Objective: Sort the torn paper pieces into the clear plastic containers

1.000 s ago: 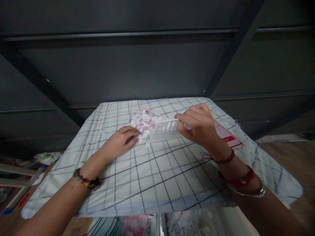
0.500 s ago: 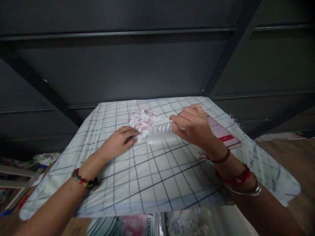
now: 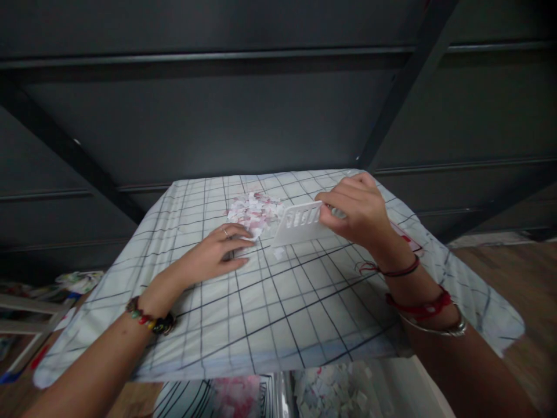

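Observation:
A heap of torn white and pink paper scraps (image 3: 255, 210) lies on the checked cloth toward the far side. My left hand (image 3: 221, 249) rests at the heap's near left edge, fingers stretched and thumb apart, gripping nothing. Between thumb and fingers of my right hand (image 3: 354, 212) is a flat white slotted plastic plate (image 3: 298, 226). It stands tilted on edge to the right of the heap. A small white scrap (image 3: 279, 253) lies just below its lower left corner. Behind my right wrist, a pink-screened phone or tablet (image 3: 409, 239) is mostly hidden.
The checked cloth (image 3: 261, 313) covers the table, with a dark panelled wall (image 3: 217, 116) behind. Below the near edge are a container of paper scraps (image 3: 331, 392) and a bag with pink contents (image 3: 237, 395). A white frame (image 3: 30, 328) stands at lower left.
My right hand has moved right with the white plate, away from the heap, covering more of the screen. My left thumb has spread from the fingers. A small scrap now shows by the plate.

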A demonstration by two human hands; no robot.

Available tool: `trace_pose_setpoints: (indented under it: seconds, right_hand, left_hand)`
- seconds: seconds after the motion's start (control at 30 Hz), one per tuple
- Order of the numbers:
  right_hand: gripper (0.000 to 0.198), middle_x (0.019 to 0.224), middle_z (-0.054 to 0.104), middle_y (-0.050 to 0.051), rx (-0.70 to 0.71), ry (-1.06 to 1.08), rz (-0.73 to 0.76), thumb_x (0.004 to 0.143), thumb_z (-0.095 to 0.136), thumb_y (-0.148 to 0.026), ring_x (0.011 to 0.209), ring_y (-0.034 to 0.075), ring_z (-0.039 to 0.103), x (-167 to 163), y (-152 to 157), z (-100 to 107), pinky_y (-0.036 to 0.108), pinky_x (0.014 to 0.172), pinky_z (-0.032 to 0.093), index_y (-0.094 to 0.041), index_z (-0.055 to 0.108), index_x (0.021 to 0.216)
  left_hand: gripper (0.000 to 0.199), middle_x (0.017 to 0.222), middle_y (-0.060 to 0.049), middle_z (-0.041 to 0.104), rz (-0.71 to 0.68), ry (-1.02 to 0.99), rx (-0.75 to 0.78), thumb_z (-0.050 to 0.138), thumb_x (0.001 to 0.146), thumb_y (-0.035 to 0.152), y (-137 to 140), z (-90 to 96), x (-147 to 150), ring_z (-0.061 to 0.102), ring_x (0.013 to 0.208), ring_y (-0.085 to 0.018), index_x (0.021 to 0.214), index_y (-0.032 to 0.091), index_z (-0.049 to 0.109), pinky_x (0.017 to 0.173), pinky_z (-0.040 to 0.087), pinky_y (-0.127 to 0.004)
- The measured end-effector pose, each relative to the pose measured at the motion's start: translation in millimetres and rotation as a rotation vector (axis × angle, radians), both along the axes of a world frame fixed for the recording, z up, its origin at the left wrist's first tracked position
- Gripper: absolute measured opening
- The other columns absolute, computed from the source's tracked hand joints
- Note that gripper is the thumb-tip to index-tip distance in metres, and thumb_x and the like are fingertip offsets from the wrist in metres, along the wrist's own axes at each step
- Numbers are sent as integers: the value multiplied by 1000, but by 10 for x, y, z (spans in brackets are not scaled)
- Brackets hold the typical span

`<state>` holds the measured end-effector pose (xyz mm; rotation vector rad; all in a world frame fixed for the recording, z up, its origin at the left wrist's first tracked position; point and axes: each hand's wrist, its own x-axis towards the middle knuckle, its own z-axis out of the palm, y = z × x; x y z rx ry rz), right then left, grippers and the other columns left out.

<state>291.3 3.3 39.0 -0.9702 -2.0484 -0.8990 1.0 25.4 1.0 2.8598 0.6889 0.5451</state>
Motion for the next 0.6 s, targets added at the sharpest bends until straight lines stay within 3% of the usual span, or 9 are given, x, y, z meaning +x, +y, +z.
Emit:
trace_pose_setpoints:
  seconds: [0.6]
  right_hand:
    - [18,52,47,-3,-204,33,276,75,45,-19,54,11,43,24,-121,101,29,61,35,-19,54,60]
  left_hand:
    - [35,124,-8,47,-95,87,10,60,82,36,-97,42,17,38,120,-24,114,25,56,102,31,-42]
